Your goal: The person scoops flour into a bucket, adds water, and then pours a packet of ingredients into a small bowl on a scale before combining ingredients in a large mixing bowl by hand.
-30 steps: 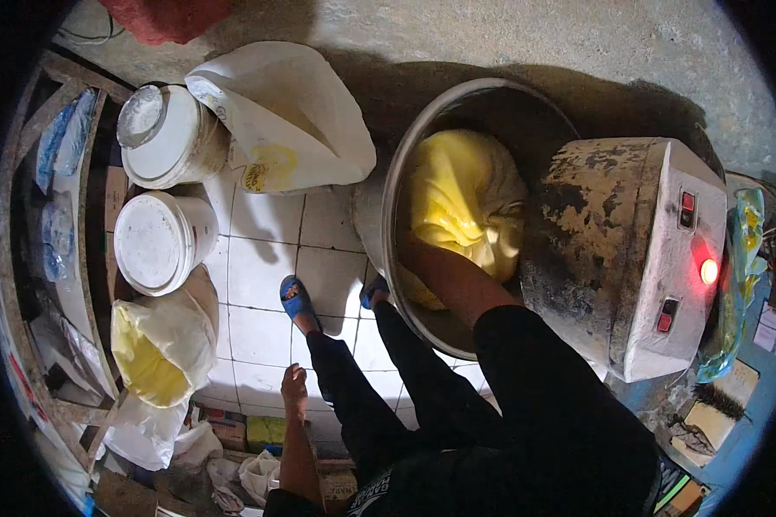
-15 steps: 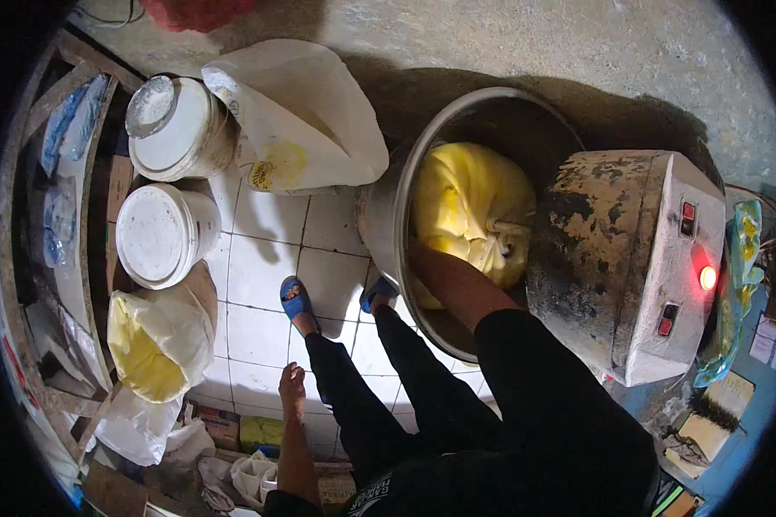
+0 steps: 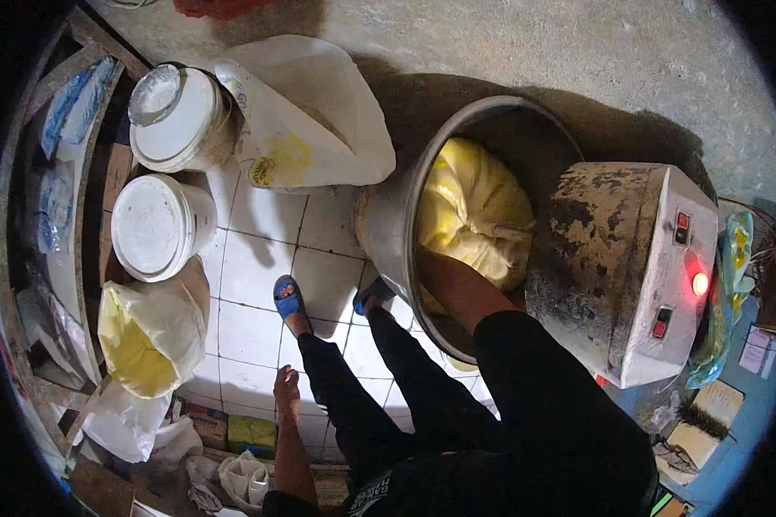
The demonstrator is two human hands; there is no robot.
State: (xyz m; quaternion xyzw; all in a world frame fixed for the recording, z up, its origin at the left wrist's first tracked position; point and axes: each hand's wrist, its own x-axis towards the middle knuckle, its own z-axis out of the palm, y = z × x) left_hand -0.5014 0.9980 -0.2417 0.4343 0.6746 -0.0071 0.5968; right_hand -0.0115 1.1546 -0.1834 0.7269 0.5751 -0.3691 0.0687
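Observation:
A large grey metal mixer bowl (image 3: 428,142) holds a big, soft yellow dough mass (image 3: 478,202) with folds across it. My right hand (image 3: 440,271) reaches down inside the near left of the bowl against the dough, its fingers hidden. Beside the bowl's right stands the worn mixer housing (image 3: 582,241) with two red switches and a lit red lamp (image 3: 699,283). My left hand (image 3: 286,388) hangs low beside my left leg, empty, with its fingers loosely bent and apart.
At left are two lidded white buckets (image 3: 151,228), an open sack with yellow inside (image 3: 142,336) and a wooden shelf (image 3: 95,103). A large white sack (image 3: 336,103) stands by the concrete wall (image 3: 621,43). My sandaled feet stand on white tiles (image 3: 250,327).
The dough's folds have changed shape, with its bright yellow patch now less exposed. The view has shifted slightly. My right hand stays in the bowl and my left hand still hangs low.

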